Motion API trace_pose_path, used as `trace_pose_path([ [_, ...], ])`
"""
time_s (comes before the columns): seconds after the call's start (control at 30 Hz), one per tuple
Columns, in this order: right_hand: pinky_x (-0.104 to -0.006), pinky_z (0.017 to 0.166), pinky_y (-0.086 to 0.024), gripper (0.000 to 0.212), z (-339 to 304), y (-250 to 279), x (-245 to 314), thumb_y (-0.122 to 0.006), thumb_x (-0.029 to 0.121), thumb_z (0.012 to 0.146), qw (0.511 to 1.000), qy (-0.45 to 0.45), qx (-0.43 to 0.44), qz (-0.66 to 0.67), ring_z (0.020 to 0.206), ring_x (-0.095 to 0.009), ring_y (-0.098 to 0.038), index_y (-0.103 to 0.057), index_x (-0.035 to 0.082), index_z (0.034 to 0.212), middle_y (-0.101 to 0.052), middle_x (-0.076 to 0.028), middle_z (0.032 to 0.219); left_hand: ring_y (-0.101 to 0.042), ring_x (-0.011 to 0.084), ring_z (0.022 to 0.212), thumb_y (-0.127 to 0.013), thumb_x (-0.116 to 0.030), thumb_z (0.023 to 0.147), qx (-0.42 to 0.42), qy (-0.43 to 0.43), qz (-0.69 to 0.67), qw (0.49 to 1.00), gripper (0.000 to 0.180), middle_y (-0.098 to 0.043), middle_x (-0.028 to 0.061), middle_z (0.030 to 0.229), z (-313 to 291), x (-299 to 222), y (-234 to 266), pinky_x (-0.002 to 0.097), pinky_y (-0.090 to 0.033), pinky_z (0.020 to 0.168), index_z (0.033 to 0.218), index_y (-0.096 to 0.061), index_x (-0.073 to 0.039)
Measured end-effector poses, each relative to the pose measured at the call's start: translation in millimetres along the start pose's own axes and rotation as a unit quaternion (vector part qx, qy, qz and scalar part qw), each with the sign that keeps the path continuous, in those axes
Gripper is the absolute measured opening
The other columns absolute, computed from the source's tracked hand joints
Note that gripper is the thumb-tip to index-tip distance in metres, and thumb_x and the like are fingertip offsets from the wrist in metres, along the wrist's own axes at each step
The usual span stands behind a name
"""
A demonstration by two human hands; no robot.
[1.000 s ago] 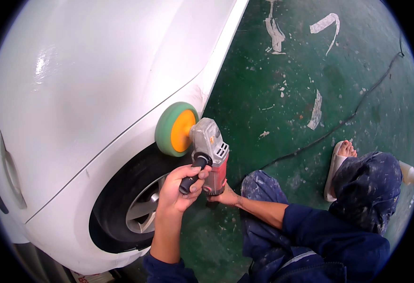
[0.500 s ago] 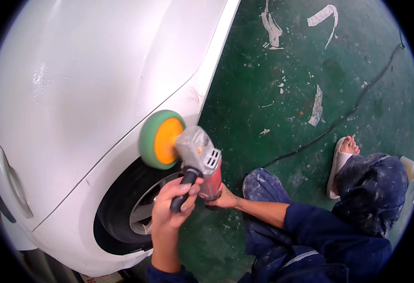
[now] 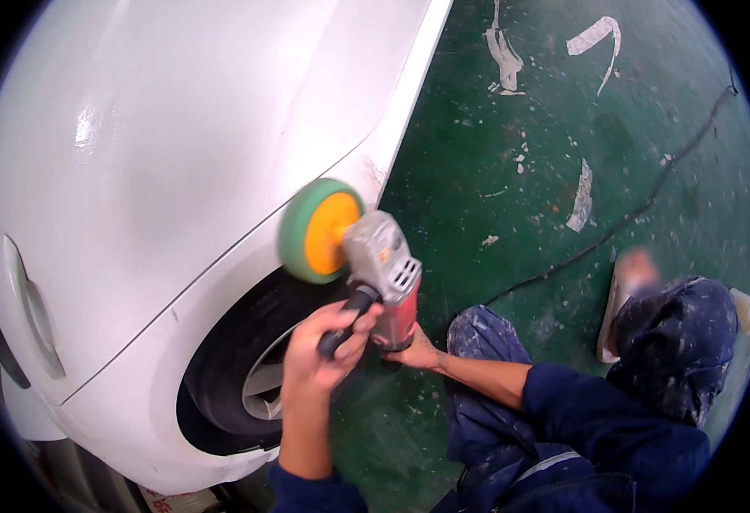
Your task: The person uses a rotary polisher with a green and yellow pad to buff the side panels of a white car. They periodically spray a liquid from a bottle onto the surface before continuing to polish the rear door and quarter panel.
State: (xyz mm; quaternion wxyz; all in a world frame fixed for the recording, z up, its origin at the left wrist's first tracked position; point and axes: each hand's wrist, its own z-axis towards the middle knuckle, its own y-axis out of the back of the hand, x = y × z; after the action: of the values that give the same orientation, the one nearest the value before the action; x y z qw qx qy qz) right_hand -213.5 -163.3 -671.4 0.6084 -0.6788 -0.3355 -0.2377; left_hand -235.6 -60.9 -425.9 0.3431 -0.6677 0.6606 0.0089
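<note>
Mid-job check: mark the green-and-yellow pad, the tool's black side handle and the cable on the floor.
Green-and-yellow pad (image 3: pixel 327 232): head view, yellow face.
Black side handle (image 3: pixel 336 340): head view, lower end of the grip.
Cable (image 3: pixel 650 204): head view, at a bend along its length.

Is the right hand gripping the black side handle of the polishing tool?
No, the left hand grips the black side handle, while the right hand holds the red body.
</note>
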Motion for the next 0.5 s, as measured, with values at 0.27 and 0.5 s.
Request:
trace_pose_path([
  [0.27,-0.0341,0.087,-0.054,0.048,2,-25,3,-0.08,0.018,0.076,0.985,0.06,0.104,-0.122,0.102,-0.027,-0.072,-0.066,0.004,0.12,-0.074,-0.014,0.107,-0.048,0.0105,0.046,-0.059,-0.009,0.087,-0.064,-0.083,0.049,0.993,0.047,-0.056,0.0127,0.086,-79,19,1,0.022,-0.037,0.04,0.123,-0.05,0.019],
  [0.5,-0.034,0.094,-0.052,0.055,-22,-13,-49,-0.083,0.012,0.071,0.996,-0.062,0.058,0.018,0.103,-0.019,-0.067,-0.064,0.003,0.122,-0.07,-0.009,0.111,-0.05,0.0095,0.049,-0.056,-0.008,0.091,-0.072,-0.007,0.011,0.997,0.036,-0.057,0.0102,0.087,-12,28,31,0.0208,-0.036,0.039,0.118,-0.054,0.016],
])
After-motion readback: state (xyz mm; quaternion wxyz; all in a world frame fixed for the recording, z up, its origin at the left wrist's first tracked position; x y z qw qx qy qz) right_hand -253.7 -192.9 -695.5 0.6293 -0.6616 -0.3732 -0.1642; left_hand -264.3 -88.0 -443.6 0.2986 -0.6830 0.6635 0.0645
